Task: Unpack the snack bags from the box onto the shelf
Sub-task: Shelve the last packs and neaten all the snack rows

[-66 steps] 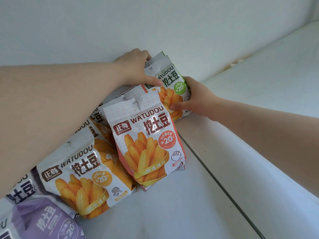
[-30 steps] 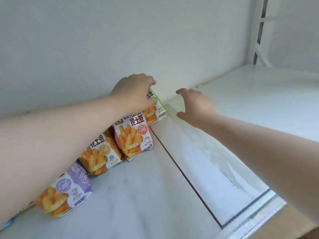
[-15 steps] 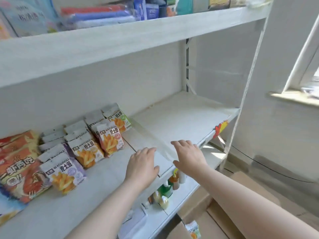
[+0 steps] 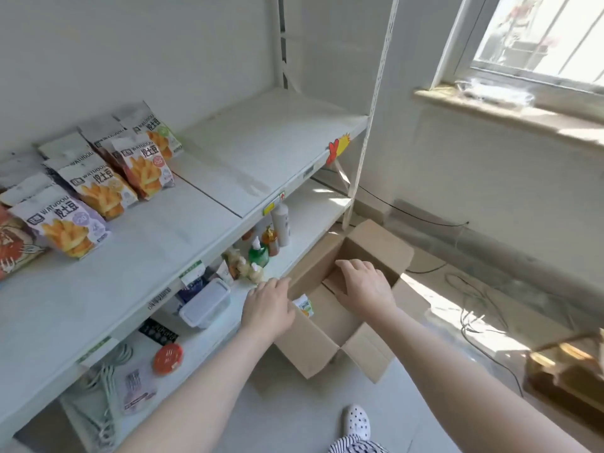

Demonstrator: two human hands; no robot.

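Floor-standing box (image 4: 327,335), hands (image 4: 318,297) open, empty above it

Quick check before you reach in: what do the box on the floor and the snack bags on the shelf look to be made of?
The box looks like plain brown corrugated cardboard, matte, with creased flaps folded open. The snack bags look like thin printed plastic film, glossy, with silvery crimped top seals that catch the light; possibly foil-lined, I can't tell. The shelf looks like white painted board, metal or wood unclear.
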